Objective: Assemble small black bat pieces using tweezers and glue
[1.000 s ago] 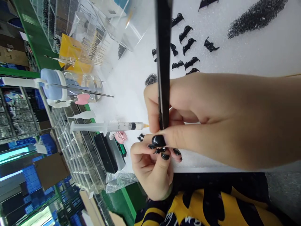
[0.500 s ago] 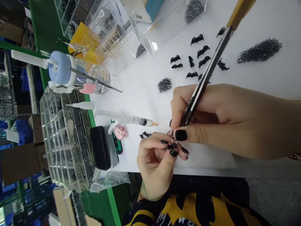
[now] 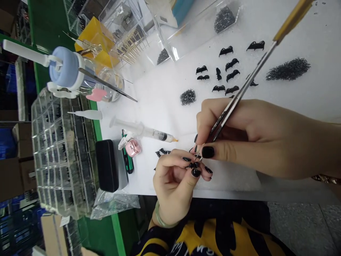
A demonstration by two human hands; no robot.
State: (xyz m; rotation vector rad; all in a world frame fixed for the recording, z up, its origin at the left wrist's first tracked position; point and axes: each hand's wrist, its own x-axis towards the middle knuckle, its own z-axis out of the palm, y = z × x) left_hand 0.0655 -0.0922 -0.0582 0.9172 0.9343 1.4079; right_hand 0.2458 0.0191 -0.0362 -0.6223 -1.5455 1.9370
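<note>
My left hand pinches a small black piece between thumb and fingertips at the near edge of the white work surface. My right hand grips long metal tweezers with a yellow upper handle, their tips touching the black piece. Several more black curved pieces lie on the white surface beyond my hands. Another one lies beside my left hand.
A syringe with an orange tip lies left of my hands. Two piles of tiny dark beads sit on the surface. A black case, a pink item, a clear compartment organiser, a blue-capped dispenser and clear boxes stand at the left and back.
The view has shifted and the tweezers have tilted from upright to slanting up to the right. Both hands stay together over the black piece.
</note>
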